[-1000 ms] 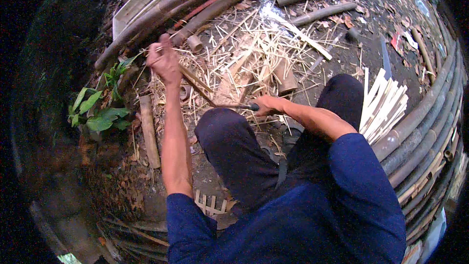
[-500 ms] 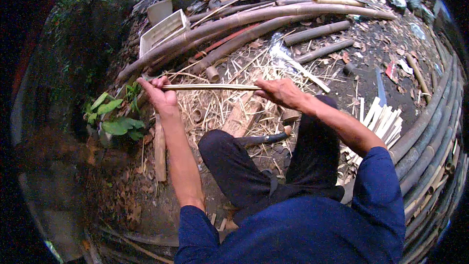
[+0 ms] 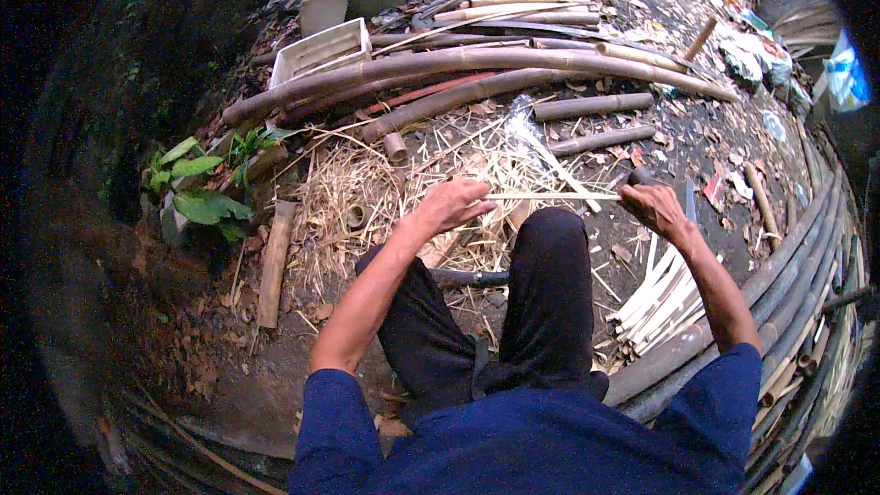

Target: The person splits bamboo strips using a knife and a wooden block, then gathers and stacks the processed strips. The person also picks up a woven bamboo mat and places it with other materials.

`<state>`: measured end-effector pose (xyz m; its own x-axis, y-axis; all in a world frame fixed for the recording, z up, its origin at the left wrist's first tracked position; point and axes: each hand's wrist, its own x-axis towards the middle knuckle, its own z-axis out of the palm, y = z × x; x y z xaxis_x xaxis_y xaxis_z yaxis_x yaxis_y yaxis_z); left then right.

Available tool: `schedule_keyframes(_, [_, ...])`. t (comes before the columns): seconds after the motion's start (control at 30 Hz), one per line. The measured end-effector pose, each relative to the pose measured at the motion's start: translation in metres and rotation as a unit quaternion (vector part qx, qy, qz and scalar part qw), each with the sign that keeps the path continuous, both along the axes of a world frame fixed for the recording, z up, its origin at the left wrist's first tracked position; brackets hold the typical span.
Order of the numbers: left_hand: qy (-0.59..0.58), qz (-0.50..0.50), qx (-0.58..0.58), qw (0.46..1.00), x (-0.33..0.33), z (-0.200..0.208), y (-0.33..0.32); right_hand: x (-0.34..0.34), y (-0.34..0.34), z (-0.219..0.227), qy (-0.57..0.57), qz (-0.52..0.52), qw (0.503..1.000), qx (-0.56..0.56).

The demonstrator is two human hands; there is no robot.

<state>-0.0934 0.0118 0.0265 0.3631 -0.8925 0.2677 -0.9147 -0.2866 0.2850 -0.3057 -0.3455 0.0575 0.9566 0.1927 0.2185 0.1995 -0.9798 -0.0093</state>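
A thin pale bamboo strip (image 3: 550,196) stretches level between my hands, above the ground beyond my knees. My left hand (image 3: 454,204) is closed at the strip's left end, its fingers bent around it. At the other end, my right hand (image 3: 655,208) grips the strip in a tight hold. Just below the right hand lies a bundle of pale split bamboo strips (image 3: 655,307). A saw blade (image 3: 690,197) shows partly behind the right hand. Under my knees lies a dark, slightly curved tool (image 3: 472,278), partly hidden by my legs.
Shavings (image 3: 348,183) litter the ground ahead. Long bamboo poles (image 3: 477,60) lie across the back, with cut bamboo pieces (image 3: 594,107) nearer. More poles (image 3: 779,312) curve along the right. A white crate (image 3: 321,53) and a leafy plant (image 3: 197,179) are at left.
Both hands have moved to the right with the strip, the left one farther, so they are closer together. The view has shifted, and my right knee now covers part of the dark tool.
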Motion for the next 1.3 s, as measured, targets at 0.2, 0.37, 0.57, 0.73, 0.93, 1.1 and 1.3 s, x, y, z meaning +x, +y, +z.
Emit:
schedule_keyframes(0.2, [-0.043,0.056,0.021,0.997,-0.017,-0.018,-0.009,-0.016,0.006,-0.026,0.017,-0.066,0.996,0.053])
schedule_keyframes(0.37, [-0.032,0.1,0.061,0.993,-0.023,-0.029,-0.012,-0.009,0.007,-0.018,0.037,-0.087,0.996,-0.006])
schedule_keyframes(0.57, [0.073,0.112,0.092,0.987,-0.027,-0.057,-0.006,-0.017,0.014,-0.056,0.062,-0.113,0.991,0.028])
schedule_keyframes(0.73, [0.065,0.132,0.09,0.985,-0.043,-0.041,-0.007,-0.033,0.035,-0.06,0.098,-0.209,0.973,0.026])
schedule_keyframes(0.93, [0.084,0.188,0.126,0.97,-0.059,-0.035,-0.008,-0.038,0.048,-0.061,0.071,-0.249,0.965,0.025])
schedule_keyframes(1.1, [0.056,0.192,0.119,0.973,-0.057,-0.045,-0.012,-0.044,0.069,-0.051,0.054,-0.296,0.953,0.03])
schedule_keyframes(1.3, [0.018,0.185,0.144,0.972,-0.052,-0.044,-0.014,-0.059,0.083,-0.074,0.051,-0.347,0.935,0.056])
